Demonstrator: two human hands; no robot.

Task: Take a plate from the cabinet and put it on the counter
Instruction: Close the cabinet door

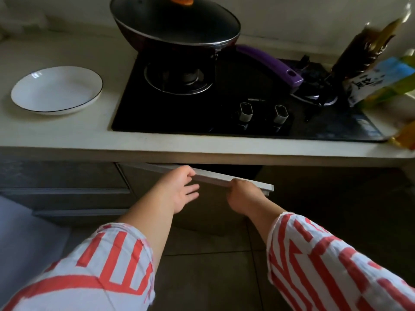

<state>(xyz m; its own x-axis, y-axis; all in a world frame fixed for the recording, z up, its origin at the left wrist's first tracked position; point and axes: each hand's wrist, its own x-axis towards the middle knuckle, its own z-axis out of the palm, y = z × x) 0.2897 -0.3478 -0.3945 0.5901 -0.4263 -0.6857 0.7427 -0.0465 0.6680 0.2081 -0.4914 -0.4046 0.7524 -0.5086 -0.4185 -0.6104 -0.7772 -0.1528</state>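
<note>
— Where's your plate (56,90)?
— On the counter (94,135), left of the stove (224,104) (well apart from both hands).
— And your hands?
— Your right hand (242,197) has its fingers curled over the door (215,207) top edge; your left hand (179,189) is spread apart, thumb touching that edge.

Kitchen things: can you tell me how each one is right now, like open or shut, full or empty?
Cabinet door: ajar, top edge tilted out.
Plate: empty, flat on the counter.
Wok: lid on, sitting on the burner.
Stove knobs: position unclear.
Left hand: open, thumb on the door's top edge.
Right hand: closed on the door's top edge.
</note>
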